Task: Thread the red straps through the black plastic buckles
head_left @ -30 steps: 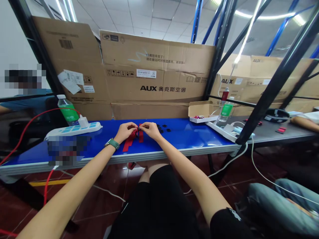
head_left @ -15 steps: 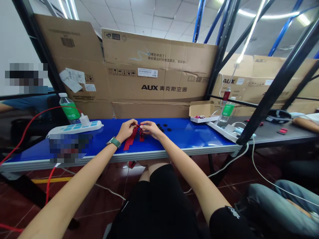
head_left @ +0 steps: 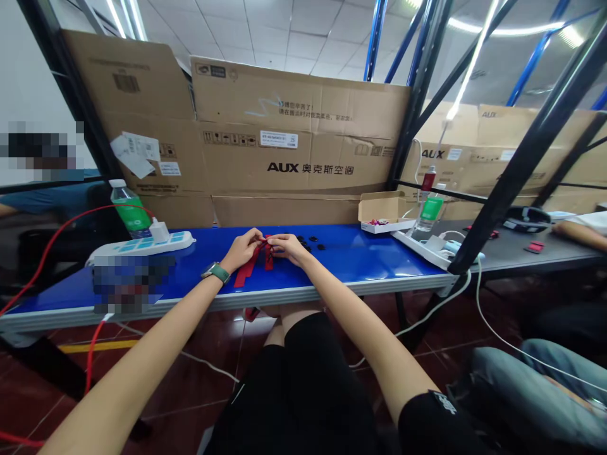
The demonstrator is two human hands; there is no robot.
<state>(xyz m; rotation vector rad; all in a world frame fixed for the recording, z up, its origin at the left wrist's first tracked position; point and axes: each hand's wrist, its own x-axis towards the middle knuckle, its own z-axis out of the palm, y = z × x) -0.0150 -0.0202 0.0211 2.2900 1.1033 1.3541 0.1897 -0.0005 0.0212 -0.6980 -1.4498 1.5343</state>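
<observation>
Red fabric strap (head_left: 246,268) lies on the blue workbench (head_left: 360,260) in the head view, pinched at its top by the left hand (head_left: 241,249) and right hand (head_left: 287,248), fingers close together; small black pieces (head_left: 306,241) sit just far right, unfitted as far as can be told

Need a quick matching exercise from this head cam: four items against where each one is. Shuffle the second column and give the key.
Items
1. Green-banded watch
2. Small black pieces
3. Open cardboard box
4. Red strip

Places
A. Blue bench, just past the right hand
B. Left wrist
C. Back right corner of the bench
D. Held by the left hand and right hand

Pairs: 1-B, 2-A, 3-C, 4-D
</observation>
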